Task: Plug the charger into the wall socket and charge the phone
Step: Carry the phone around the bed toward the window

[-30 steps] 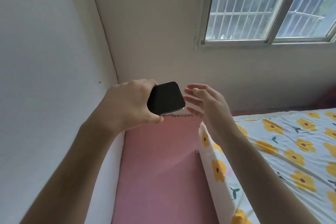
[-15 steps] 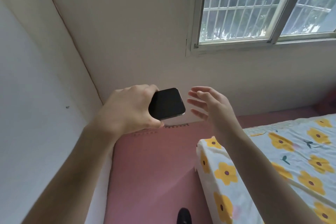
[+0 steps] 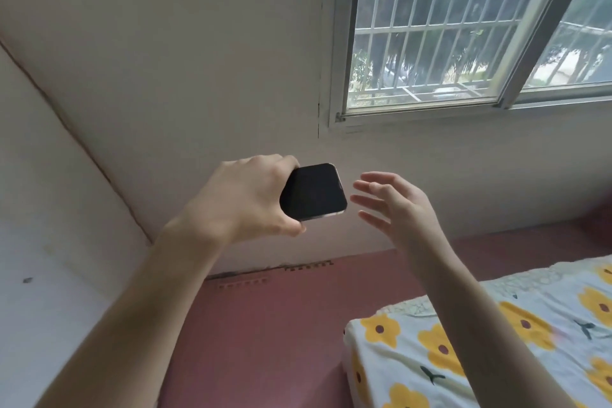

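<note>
Left hand point(image 3: 245, 199) grips black phone point(image 3: 314, 191) w/ fingers wrapped round its near end, screen dark, held in air in front of wall. Right hand point(image 3: 400, 209) just beside phone, not touching, fingers spread open, empty. Floral bed point(image 3: 496, 341) lower right; barred window point(image 3: 447, 26) above.

I can read no text, label, brand or number anywhere; the black glass-fronted phone point(image 3: 313, 191) shows me only a dark, blank screen.

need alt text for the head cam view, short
A left hand holds a dark-screened phone in the air while the open right hand hovers beside it. Behind: a pale wall, a barred window, pink floor and a flowered bed.
</note>
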